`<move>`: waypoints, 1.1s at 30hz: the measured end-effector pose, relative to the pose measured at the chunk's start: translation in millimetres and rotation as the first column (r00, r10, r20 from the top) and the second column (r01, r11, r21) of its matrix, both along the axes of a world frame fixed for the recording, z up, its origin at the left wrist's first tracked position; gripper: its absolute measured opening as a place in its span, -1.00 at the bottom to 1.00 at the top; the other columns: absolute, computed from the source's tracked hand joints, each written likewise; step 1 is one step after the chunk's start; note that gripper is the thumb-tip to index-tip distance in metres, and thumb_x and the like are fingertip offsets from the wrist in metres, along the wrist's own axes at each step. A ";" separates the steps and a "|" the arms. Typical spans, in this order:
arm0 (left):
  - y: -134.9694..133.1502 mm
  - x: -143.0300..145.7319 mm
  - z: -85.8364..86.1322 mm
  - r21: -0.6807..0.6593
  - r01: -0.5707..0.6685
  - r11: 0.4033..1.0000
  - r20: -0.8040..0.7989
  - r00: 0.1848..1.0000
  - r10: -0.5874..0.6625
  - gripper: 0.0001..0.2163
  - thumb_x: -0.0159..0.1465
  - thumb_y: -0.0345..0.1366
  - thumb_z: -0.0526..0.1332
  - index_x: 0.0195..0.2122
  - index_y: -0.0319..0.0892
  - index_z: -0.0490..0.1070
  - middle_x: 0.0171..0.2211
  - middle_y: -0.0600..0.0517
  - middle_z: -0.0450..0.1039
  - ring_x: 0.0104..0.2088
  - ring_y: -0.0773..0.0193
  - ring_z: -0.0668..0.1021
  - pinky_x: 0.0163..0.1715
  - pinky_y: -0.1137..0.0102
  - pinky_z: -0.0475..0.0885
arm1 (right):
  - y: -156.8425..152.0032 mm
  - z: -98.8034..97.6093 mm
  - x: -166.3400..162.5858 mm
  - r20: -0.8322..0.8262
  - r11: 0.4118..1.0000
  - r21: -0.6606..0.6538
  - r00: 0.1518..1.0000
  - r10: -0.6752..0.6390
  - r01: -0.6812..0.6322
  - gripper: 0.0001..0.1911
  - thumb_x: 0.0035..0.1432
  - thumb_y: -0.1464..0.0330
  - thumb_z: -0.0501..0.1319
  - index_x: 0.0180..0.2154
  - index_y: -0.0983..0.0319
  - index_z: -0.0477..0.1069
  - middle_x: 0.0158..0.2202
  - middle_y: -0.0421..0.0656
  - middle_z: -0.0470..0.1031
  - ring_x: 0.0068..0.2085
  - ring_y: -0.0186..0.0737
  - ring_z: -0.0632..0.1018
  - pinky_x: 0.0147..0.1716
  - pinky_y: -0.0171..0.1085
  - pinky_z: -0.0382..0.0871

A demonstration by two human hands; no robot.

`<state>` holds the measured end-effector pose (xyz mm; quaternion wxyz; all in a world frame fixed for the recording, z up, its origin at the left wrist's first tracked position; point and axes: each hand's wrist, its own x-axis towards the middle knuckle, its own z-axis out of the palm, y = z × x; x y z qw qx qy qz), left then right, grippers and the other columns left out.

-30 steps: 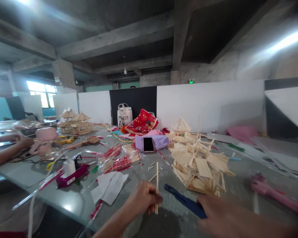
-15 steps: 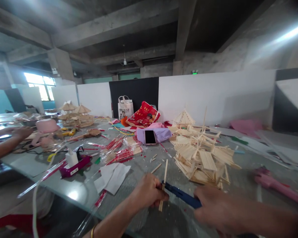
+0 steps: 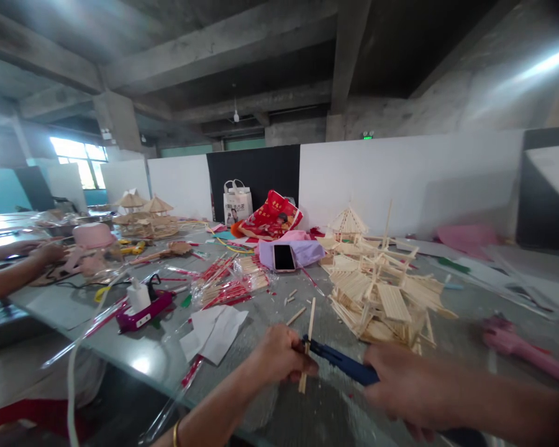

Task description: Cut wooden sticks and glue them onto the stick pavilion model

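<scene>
My left hand (image 3: pixel 279 360) pinches a thin wooden stick (image 3: pixel 308 341) and holds it nearly upright just above the grey table (image 3: pixel 302 416). My right hand (image 3: pixel 410 388) grips the handle of a blue cutting tool (image 3: pixel 340 363), and the tool's tip meets the stick at about its middle. A half-built model of wooden sticks (image 3: pixel 379 292) stands just beyond the two hands, on the right.
White paper scraps (image 3: pixel 214 329), red-wrapped stick packets (image 3: pixel 226 285), a purple glue gun (image 3: pixel 142 307), a phone (image 3: pixel 284 256) on a lilac cloth and a pink tool (image 3: pixel 522 347) lie about. Finished stick pavilions (image 3: pixel 144 220) stand far left. Another person's arms (image 3: pixel 13 270) rest at the left edge.
The blue tool's tip has come left and now touches the stick. My left hand has tilted the stick slightly to the right. The view has shifted a little.
</scene>
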<state>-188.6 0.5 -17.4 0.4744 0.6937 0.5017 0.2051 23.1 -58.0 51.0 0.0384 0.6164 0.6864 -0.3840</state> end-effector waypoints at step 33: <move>6.4 -34.3 1.5 -0.156 -0.087 0.984 0.023 0.996 0.092 -0.81 -0.12 -0.21 0.23 -0.66 -0.26 0.39 -0.82 0.17 0.23 -0.79 0.49 0.20 -0.79 0.54 0.01 | 34.8 -38.5 -33.9 -0.278 0.952 -0.306 0.958 -0.074 -0.015 -0.55 0.16 0.10 -0.04 -0.62 0.27 0.20 -0.81 -0.30 0.19 -0.83 -0.38 0.27 -0.81 -0.37 0.25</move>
